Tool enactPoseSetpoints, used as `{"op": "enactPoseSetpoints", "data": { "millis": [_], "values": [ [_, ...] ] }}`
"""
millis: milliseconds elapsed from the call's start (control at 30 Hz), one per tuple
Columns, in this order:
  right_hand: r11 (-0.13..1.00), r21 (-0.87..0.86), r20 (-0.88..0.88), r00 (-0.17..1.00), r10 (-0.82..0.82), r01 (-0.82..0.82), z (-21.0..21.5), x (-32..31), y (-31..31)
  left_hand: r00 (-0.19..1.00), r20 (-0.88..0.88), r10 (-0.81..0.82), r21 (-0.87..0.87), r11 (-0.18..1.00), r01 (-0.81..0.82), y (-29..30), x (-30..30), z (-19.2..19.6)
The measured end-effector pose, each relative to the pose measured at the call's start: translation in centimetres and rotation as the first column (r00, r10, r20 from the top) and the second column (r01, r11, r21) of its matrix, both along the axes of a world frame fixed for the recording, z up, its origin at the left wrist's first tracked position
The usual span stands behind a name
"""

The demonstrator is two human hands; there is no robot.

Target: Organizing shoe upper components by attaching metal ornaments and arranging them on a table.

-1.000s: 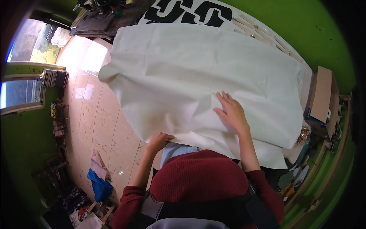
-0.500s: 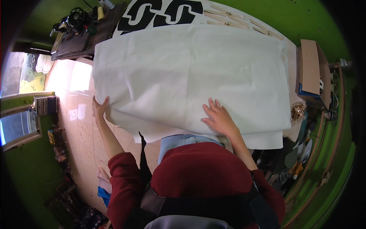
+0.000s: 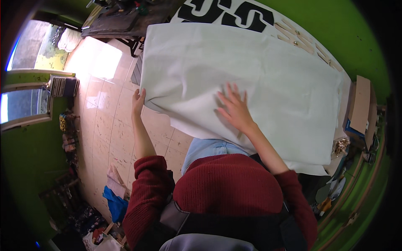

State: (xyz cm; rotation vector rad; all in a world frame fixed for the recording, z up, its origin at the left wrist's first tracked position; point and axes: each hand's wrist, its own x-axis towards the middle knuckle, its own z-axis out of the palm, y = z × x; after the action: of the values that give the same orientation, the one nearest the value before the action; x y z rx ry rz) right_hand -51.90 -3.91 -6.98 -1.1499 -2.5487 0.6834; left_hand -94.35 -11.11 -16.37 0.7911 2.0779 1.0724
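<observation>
A large white sheet of soft material (image 3: 289, 100), folded over in layers, covers most of the table. Creases run from its left edge toward the middle, and its near edge hangs by my lap. At that left edge my left hand (image 3: 139, 101) grips the sheet, part of its fingers tucked out of sight. My right hand (image 3: 236, 109) lies over the sheet's near middle with fingers spread, slightly blurred, holding nothing.
Black cut pieces (image 3: 249, 17) and pale beige cut pieces (image 3: 295, 39) lie along the table's far side. A dark wooden stand (image 3: 125, 23) is at the far left. An open cardboard box (image 3: 361, 106) stands at the right. Blue cloth (image 3: 115, 203) lies on the tiled floor.
My view has swung left, so the table appears further right. My right hand has slid left and away from me across the sheet. My left hand still grips the left edge.
</observation>
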Motion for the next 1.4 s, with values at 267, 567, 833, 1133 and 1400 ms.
{"op": "enactPoseSetpoints", "data": {
  "millis": [267, 567, 833, 1133, 1400],
  "values": [
    [0.949, 0.202, 0.084, 0.969, 0.231, -0.243, -1.1, -15.4, 8.5, 0.827, 0.444, -0.344, 0.002, 0.924, 0.383, -1.1, -0.5, 6.8],
    [0.996, 0.070, 0.286, 0.958, 0.034, -0.056, -5.6, -15.4, 11.7, 0.724, 0.493, -0.483, -0.113, 0.790, 0.603, -3.3, -1.9, 6.8],
    [0.995, 0.096, 0.193, 0.981, -0.003, -0.016, -5.2, -14.7, 11.8, 0.664, 0.423, -0.617, -0.512, 0.442, 0.737, -4.1, -6.8, 5.0],
    [0.874, 0.145, -0.164, 0.883, -0.441, 0.463, -1.4, 0.4, 9.5, 0.919, 0.391, -0.059, 0.013, 0.998, 0.059, 7.2, -5.7, 1.8],
    [0.492, 0.192, -0.132, 0.519, -0.844, 0.849, -2.3, 21.4, 9.6, 0.929, 0.322, -0.184, 0.207, 0.971, 0.121, 16.3, -3.8, 5.6]
  ]
}}
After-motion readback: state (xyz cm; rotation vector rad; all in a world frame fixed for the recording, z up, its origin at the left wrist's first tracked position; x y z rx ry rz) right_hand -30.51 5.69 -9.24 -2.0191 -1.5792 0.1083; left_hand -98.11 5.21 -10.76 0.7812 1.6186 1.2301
